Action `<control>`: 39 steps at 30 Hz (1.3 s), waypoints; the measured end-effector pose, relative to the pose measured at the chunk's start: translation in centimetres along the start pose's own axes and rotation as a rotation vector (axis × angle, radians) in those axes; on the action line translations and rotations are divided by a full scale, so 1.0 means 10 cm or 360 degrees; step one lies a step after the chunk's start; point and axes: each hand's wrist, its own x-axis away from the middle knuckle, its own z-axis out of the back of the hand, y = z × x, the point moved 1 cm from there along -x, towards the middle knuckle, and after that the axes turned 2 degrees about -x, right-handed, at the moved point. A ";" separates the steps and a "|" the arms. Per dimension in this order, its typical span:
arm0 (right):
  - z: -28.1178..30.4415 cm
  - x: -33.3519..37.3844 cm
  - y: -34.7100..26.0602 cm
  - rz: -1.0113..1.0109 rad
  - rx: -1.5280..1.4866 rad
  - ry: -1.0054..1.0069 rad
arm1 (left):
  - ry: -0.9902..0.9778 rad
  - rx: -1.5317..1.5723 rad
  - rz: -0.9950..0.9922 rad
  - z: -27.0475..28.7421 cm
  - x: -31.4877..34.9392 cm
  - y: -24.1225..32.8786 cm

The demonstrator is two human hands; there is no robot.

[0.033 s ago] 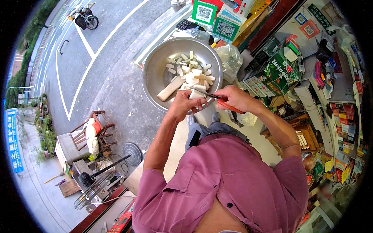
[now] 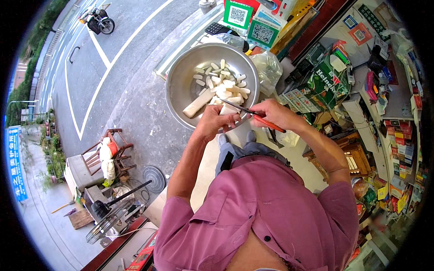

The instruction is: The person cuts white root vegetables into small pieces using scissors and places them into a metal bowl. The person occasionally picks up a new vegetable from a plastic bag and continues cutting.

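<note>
A wide steel basin holds a heap of short white food pieces, which look like cut rice cake. One long uncut white stick lies at the basin's near left side. Over the near rim, my left hand is closed round a white stick, its end pointing into the basin. My right hand grips scissors with orange-red handles. Their dark blades reach left across the stick in my left hand. Fingers partly hide the stick and the handles.
Payment-code signs and a clear plastic bag stand beyond the basin. Crowded shop shelves rise on the right. To the left are a wooden stool, a fan and a road with a parked motorbike.
The scissors' blades have shifted very slightly over the white stick. Both hands and the basin stay in place.
</note>
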 end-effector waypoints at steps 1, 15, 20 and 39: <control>0.00 0.00 0.00 -0.0048 -0.0109 -0.0032 | 0.0007 -0.0017 -0.0006 0.02 0.00 -0.01; -0.17 0.18 -0.24 -0.0036 0.0723 0.0292 | -0.0035 0.0048 -0.0122 0.00 0.01 0.05; -0.18 0.18 -0.20 0.0034 0.0738 0.0331 | -0.0071 0.0084 -0.0109 -0.01 0.01 0.05; -0.23 0.16 -0.01 0.0588 0.0970 0.0667 | -0.0081 0.0022 -0.0107 -0.01 -0.01 -0.04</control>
